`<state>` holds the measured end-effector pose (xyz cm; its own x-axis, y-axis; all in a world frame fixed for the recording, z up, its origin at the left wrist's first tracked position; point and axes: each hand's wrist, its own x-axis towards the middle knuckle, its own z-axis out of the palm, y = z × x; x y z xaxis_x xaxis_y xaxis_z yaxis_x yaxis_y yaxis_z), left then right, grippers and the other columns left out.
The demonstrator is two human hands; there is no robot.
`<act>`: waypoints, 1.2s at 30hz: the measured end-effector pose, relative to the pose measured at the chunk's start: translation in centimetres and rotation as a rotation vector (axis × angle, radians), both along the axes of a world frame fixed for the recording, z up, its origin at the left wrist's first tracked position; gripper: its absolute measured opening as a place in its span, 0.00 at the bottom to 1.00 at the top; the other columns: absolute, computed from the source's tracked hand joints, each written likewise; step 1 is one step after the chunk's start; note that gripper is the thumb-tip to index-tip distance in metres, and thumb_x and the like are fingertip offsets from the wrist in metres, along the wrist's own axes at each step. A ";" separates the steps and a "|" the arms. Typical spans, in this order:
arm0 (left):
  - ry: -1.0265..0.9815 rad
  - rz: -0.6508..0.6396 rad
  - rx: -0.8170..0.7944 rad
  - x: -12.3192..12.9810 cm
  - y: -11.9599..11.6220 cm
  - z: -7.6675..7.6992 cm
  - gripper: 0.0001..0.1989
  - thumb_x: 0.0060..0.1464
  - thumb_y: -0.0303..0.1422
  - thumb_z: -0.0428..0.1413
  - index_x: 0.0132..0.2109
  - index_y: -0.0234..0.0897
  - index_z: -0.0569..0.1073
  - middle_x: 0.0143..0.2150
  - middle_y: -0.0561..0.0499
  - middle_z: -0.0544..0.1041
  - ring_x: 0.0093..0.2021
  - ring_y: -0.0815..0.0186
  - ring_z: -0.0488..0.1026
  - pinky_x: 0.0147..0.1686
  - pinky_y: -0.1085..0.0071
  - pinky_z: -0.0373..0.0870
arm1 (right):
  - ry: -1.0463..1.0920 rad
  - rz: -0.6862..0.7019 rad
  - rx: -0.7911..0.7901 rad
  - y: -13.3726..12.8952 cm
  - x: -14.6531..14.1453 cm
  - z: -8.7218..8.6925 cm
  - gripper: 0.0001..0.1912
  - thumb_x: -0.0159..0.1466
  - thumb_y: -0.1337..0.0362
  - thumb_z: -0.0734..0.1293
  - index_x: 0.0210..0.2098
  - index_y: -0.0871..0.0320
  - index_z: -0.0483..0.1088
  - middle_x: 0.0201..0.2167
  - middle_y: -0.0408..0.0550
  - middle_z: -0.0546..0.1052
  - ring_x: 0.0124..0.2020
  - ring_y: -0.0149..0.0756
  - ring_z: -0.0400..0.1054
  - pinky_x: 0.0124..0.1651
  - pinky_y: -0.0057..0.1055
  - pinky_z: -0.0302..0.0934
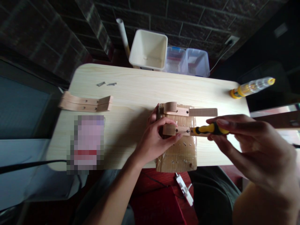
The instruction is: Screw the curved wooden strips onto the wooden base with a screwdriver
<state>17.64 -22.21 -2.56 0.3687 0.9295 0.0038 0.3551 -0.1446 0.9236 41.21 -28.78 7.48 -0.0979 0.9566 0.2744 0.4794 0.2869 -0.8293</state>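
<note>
On a cardboard block (179,157) at the table (131,90)'s near edge, the left hand (153,135) pinched a wooden piece (169,129); the right hand (256,142) gripped a screwdriver (209,128) over it, work seemingly unfinished. Pieces with dark-spotted holes lay beyond (202,112) and by the left edge (85,104).

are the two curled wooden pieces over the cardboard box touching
Apart: the head view shows a strip of the cardboard box between the farther curled wooden piece and the nearer one.
</note>
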 end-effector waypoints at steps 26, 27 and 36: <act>0.012 0.003 0.000 -0.1 0.1 0.0 0.12 0.57 0.38 0.71 0.46 0.46 0.80 0.50 0.47 0.74 0.57 0.51 0.74 0.64 0.47 0.73 | 0.189 -0.026 -0.011 -0.2 -1.4 0.6 0.25 0.65 0.81 0.72 0.56 0.52 0.80 0.52 0.50 0.83 0.44 0.38 0.80 0.39 0.33 0.81; 0.010 0.002 -0.002 -0.1 0.0 0.0 0.12 0.57 0.38 0.71 0.46 0.46 0.80 0.50 0.47 0.74 0.56 0.51 0.74 0.64 0.47 0.73 | 0.183 -0.027 -0.005 -0.2 -1.4 0.5 0.25 0.65 0.81 0.73 0.56 0.52 0.80 0.52 0.49 0.83 0.42 0.37 0.81 0.40 0.33 0.81; 0.020 0.003 0.004 0.0 0.0 0.0 0.12 0.57 0.39 0.71 0.46 0.46 0.81 0.49 0.47 0.74 0.54 0.51 0.75 0.64 0.46 0.73 | 0.163 0.007 -0.036 -0.2 -1.1 0.5 0.25 0.66 0.80 0.72 0.57 0.51 0.79 0.55 0.50 0.81 0.45 0.39 0.81 0.41 0.35 0.81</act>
